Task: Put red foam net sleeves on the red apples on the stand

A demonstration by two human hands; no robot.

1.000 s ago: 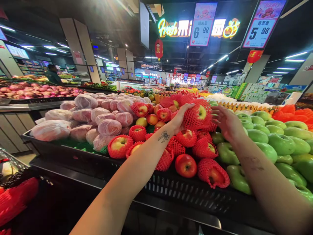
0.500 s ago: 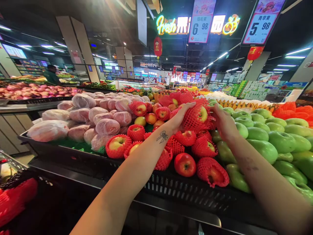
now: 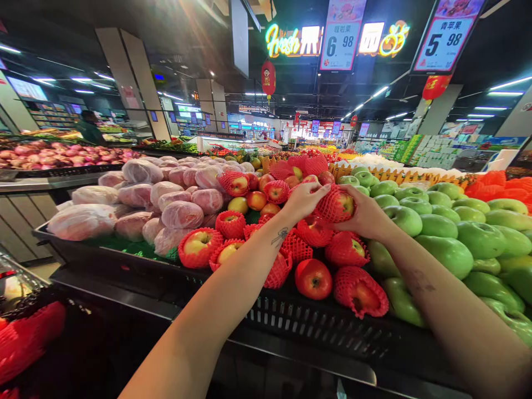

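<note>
Between my two hands, above the display, is an apple in a red foam net (image 3: 337, 204). My right hand (image 3: 363, 213) curls round its right side and underside, the thumb near the top. From the left, my left hand (image 3: 306, 198) is closed on the net's edge with fingers bunched; its fingertips are partly hidden. Below lie several more netted apples (image 3: 347, 248) and one bare red apple (image 3: 313, 279) near the front edge. Green apples (image 3: 446, 252) are heaped on the right, beside my right forearm.
Wrapped pinkish fruits (image 3: 183, 214) fill the left of the black display crate (image 3: 316, 324). Red nets (image 3: 31, 338) lie at the lower left. Onions (image 3: 62, 155) are piled farther left, with a person (image 3: 89, 128) behind. Price signs (image 3: 343, 36) hang overhead.
The net has drawn in closer round the apple, which sits slightly lower. My right hand has moved left and now wraps the fruit; my left hand stays near its place.
</note>
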